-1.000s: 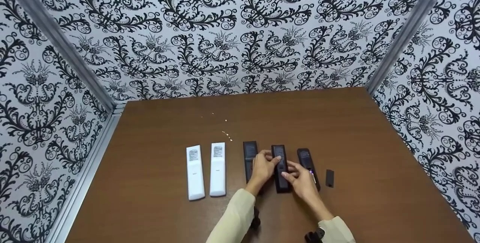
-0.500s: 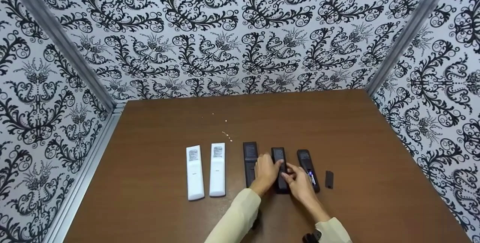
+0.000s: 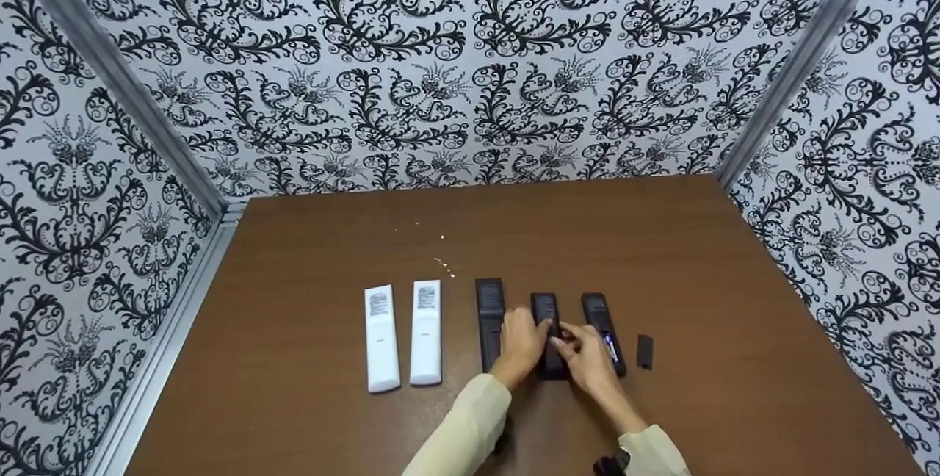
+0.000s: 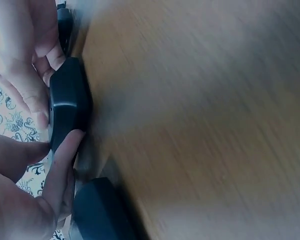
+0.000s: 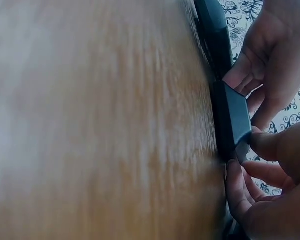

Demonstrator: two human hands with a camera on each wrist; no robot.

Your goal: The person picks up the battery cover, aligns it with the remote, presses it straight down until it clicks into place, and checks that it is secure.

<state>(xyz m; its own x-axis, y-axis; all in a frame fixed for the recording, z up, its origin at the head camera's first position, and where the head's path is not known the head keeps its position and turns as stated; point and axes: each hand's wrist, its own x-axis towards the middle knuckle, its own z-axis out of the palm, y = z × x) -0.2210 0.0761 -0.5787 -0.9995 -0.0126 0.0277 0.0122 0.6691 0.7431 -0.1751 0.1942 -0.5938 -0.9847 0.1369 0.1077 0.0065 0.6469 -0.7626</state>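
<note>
A black remote control (image 3: pixel 544 305) lies back side up between my two hands, close over the table in both wrist views. My left hand (image 3: pixel 520 340) grips its left side, thumb over the back and fingers along the edge. From the right, my right hand (image 3: pixel 590 360) pinches the opposite edge with thumb and fingertips. The hands hide much of the remote's middle. Left of it is another black remote (image 3: pixel 490 296), partly covered by my left hand. To the right lies a third black remote (image 3: pixel 596 307), its battery compartment uncovered and batteries (image 3: pixel 609 346) showing.
A small black battery cover (image 3: pixel 645 352) lies at the far right of the row. Two white remotes (image 3: pixel 382 344) lie on the left, backs up. Small white specks (image 3: pixel 445 264) dot the brown table (image 3: pixel 330 241). Patterned walls (image 3: pixel 470 94) enclose its back and sides.
The held remote has shifted slightly toward me and lower. My left hand has slid down along it, its thumb moving nearer the middle. The right hand stays on the right edge.
</note>
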